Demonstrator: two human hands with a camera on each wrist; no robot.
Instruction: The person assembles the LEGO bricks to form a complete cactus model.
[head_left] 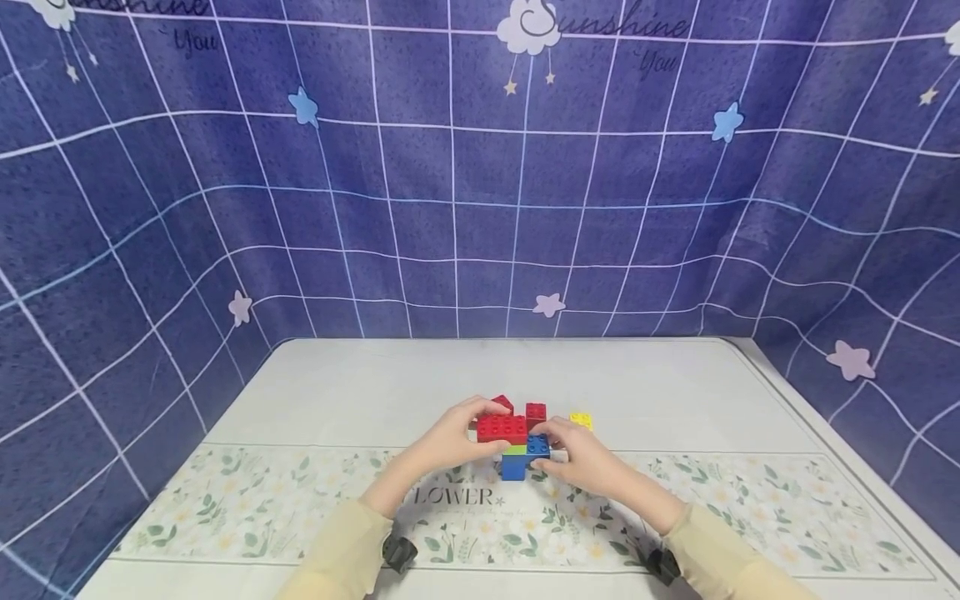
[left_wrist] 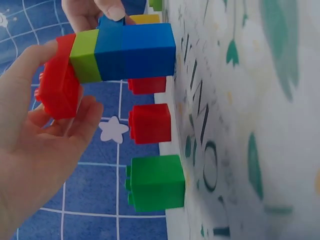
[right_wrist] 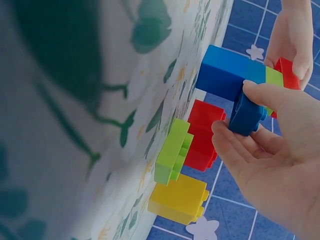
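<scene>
Both hands hold one stack of toy building bricks. My left hand (head_left: 453, 435) grips the long red brick (head_left: 501, 428) on top, thumb on its near side and fingers over the far side. Under the red brick is a thin lime green brick (left_wrist: 86, 56). Below that come a blue brick (right_wrist: 246, 112), which juts out to the right, and a large blue block (head_left: 513, 470) at the bottom. My right hand (head_left: 583, 455) pinches the jutting end of the blue brick between thumb and fingers. In both wrist views the bottom block stands right at the tabletop.
Behind the stack, loose red bricks (head_left: 536, 413) stand on the white table (head_left: 360, 383), with a yellow brick (right_wrist: 179, 198) and a lime green brick (right_wrist: 172, 152) to the right. A green brick (left_wrist: 157, 182) is on the left. A blue curtain (head_left: 480, 167) surrounds the table.
</scene>
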